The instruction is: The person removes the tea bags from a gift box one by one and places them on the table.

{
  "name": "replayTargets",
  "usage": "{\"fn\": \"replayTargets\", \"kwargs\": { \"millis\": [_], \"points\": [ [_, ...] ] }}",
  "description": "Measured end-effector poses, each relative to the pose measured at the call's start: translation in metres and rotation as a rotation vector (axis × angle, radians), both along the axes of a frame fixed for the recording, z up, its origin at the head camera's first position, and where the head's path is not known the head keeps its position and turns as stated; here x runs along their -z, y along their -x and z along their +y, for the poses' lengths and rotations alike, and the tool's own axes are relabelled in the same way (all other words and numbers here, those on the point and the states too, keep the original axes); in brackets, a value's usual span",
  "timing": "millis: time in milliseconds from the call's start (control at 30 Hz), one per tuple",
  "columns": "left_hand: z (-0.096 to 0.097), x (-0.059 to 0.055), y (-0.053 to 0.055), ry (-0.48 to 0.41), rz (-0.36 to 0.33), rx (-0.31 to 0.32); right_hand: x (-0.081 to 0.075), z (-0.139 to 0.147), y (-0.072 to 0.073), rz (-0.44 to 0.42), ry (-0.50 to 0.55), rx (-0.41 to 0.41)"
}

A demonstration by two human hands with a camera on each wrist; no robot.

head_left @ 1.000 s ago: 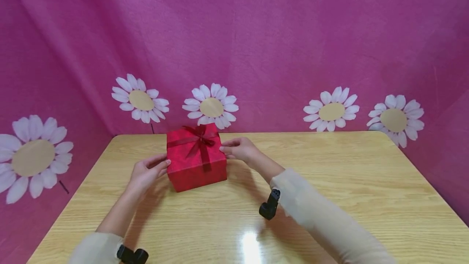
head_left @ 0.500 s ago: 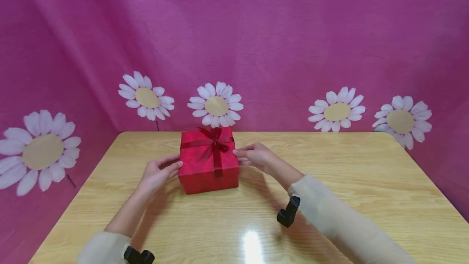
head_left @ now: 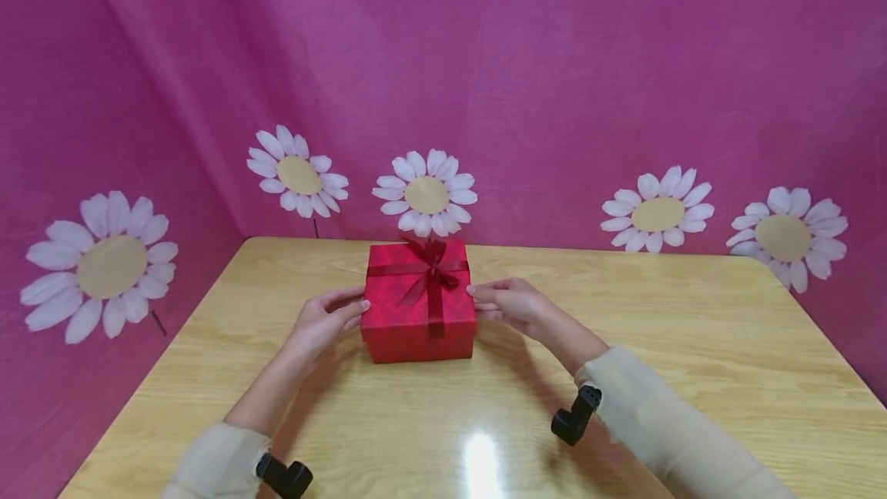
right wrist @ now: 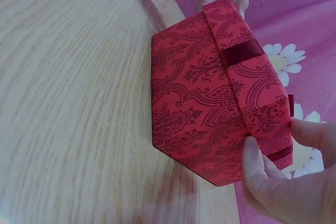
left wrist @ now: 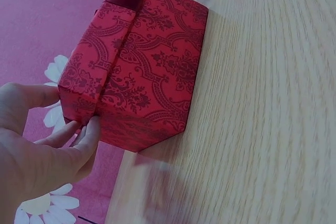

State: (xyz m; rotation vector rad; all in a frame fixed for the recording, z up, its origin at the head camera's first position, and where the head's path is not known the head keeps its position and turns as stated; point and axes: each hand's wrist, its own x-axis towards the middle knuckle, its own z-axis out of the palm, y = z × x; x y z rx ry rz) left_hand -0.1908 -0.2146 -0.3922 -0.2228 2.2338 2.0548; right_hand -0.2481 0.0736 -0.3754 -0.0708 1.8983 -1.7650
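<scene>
A red patterned gift box [head_left: 409, 341] with its lid [head_left: 388, 295] on sits on the wooden table. Dark red ribbon [head_left: 435, 306] crosses the lid and is tied in a bow [head_left: 435, 274]. My left hand [head_left: 329, 323] grips the lid's left side. In the left wrist view its thumb is at the lid's top edge, and the fingertips [left wrist: 93, 124] are by the lid's lower edge. At the right side, my right hand [head_left: 516, 305] holds the lid in a similar way, with a fingertip [right wrist: 252, 144] close under its rim. The box's contents are hidden.
The table [head_left: 658, 360] extends to both sides of the box and in front of it. Pink cloth [head_left: 527, 83] with printed daisies [head_left: 426, 195] hangs behind and at the sides. Black wrist cameras [head_left: 577, 416] jut out from both beige sleeves.
The box has shifted a little to the right and turned so its front edge lies nearly level in the head view. Both hands have moved with it, and the head view has swung slightly left.
</scene>
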Motion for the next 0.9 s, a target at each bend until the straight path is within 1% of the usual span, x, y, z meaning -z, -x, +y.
{"fn": "replayTargets", "kwargs": {
  "millis": [33,100,133,200,367,533,700,800,900],
  "points": [
    [0.005,-0.008,-0.003,0.021,-0.023,-0.015,0.000,0.001,0.000,0.004,0.005,0.001],
    [0.008,-0.011,-0.002,0.033,-0.039,-0.023,0.000,0.002,0.000,0.011,0.013,0.003],
    [0.010,-0.016,-0.003,0.042,-0.047,-0.023,-0.001,0.003,0.000,0.011,0.014,0.007],
    [0.011,-0.018,-0.004,0.046,-0.047,-0.019,-0.001,0.004,0.000,0.013,0.007,0.007],
    [0.012,-0.016,-0.006,0.026,-0.050,-0.008,0.001,0.006,-0.004,0.002,-0.015,0.016],
    [0.016,-0.012,-0.007,0.017,-0.055,0.001,0.002,0.013,-0.010,-0.002,-0.011,0.023],
    [0.022,-0.013,-0.010,0.005,-0.057,0.012,0.002,0.021,-0.015,0.011,-0.022,0.037],
    [0.024,-0.015,-0.010,0.008,-0.070,0.020,0.002,0.025,-0.018,0.026,-0.024,0.029],
    [0.025,-0.014,-0.010,0.007,-0.072,0.034,0.001,0.028,-0.021,0.034,-0.016,0.027]
  ]
}}
